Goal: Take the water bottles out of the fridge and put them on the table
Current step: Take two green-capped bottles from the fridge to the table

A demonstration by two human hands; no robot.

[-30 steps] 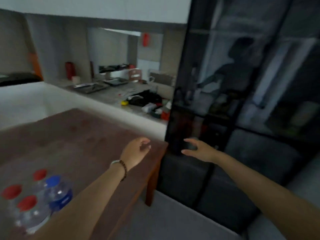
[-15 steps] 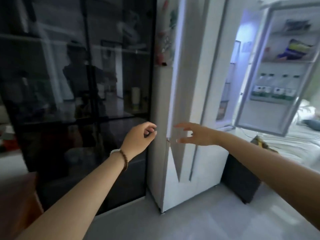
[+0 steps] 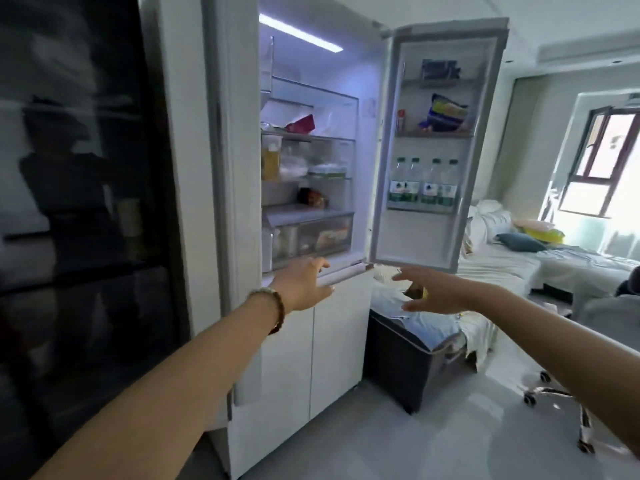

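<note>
The white fridge (image 3: 341,327) stands ahead with its upper right door (image 3: 415,244) swung wide open and the inside lit. Several clear water bottles (image 3: 423,183) with green labels stand in a row on the lowest shelf of that door. My left hand (image 3: 304,284), with a bead bracelet at the wrist, reaches forward below the crisper drawers, fingers apart and empty. My right hand (image 3: 433,292) is stretched out under the open door's bottom edge, open and empty too. The table is out of view.
A dark glass cabinet (image 3: 79,220) fills the left. Right of the fridge sits a low dark unit with cloth on it (image 3: 412,327). A white sofa with cushions (image 3: 519,258) and a window (image 3: 602,161) lie beyond. A chair's wheeled base (image 3: 550,396) stands at lower right.
My view has swung right from the table with bottles, past the dark cabinet, to the open fridge. Both hands stay stretched forward and empty, now nearer the fridge.
</note>
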